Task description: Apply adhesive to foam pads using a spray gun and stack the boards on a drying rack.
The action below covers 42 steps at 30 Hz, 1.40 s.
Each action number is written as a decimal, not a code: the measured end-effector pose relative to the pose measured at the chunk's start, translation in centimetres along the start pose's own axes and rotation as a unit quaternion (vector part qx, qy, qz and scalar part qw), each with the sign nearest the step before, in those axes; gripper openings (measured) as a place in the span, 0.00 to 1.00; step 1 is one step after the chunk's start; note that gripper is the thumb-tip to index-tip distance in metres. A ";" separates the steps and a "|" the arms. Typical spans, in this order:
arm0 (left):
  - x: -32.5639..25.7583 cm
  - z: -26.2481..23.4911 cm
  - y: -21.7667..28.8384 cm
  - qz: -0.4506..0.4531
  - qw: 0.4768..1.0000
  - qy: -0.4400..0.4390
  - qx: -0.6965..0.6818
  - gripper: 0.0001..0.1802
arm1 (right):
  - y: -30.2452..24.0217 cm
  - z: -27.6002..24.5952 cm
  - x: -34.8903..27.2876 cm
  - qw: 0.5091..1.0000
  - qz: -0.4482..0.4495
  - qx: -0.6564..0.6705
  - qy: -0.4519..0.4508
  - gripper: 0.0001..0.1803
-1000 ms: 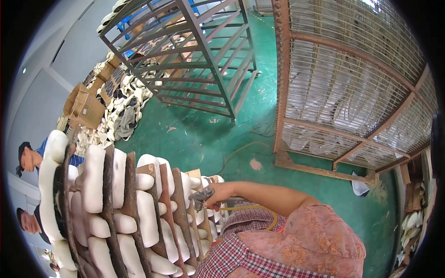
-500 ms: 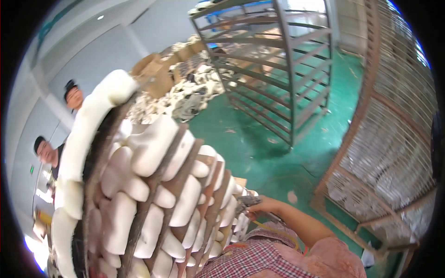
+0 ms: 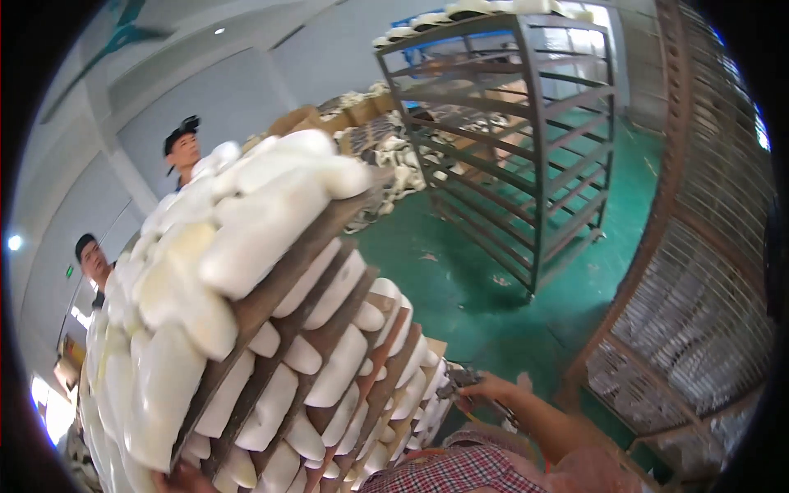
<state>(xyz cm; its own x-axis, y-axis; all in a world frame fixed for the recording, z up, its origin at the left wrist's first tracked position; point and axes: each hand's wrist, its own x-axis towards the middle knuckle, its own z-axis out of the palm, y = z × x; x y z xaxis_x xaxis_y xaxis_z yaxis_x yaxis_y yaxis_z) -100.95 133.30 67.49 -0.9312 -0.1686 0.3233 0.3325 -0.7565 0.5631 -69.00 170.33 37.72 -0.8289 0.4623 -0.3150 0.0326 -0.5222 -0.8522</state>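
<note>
Grips a grey metal hand tool in the right hand, just beside the right-hand side of the stacked boards and padded pieces; shows the left hand only partly, low at the near corner of the top board, well apart from the right; cannot tell whether clamped on that edge or merely touching.

Judging by the plump, rounded white pieces heaped on the top board and poking out between the lower ones, expect something light and soft, probably foam, springy rather than fragile, perhaps slippery where glossy; best taken around the thick middle, without pinching the ends. Judging by the board, expect stiffness and more weight under such a load; best held by the bare edge, at two spread places, and kept from tipping. Judging by the tool, expect hard, dense metal; best held at the handle end, as now.

Points the tool leftward, toward the stack, with long axis roughly across the view; runs the board's visible edge from lower left, by the left hand, to upper right, toward the metal rack; lays the foremost top piece nearly along that edge.
</note>
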 end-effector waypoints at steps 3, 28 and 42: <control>1.3 0.2 -2.7 -0.078 0.963 -0.254 -0.038 0.17 | 3.2 -2.1 0.3 0.998 0.015 0.060 0.003 0.11; -25.5 48.2 -37.5 -0.245 0.900 -0.340 -0.115 0.17 | -2.3 -26.3 -8.8 0.953 -0.030 0.247 0.174 0.11; -34.5 55.7 -53.1 -0.307 0.822 -0.478 0.036 0.18 | -3.7 -28.8 -9.0 0.981 0.012 0.105 0.163 0.12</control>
<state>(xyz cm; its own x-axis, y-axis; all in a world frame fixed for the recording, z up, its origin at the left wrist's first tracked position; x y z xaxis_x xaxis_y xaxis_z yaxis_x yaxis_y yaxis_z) -78.14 214.49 68.73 -0.3940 0.8311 0.3924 -0.1163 -0.4685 0.8758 -45.60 188.75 31.67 -0.6061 0.6345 -0.4795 -0.0939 -0.6558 -0.7491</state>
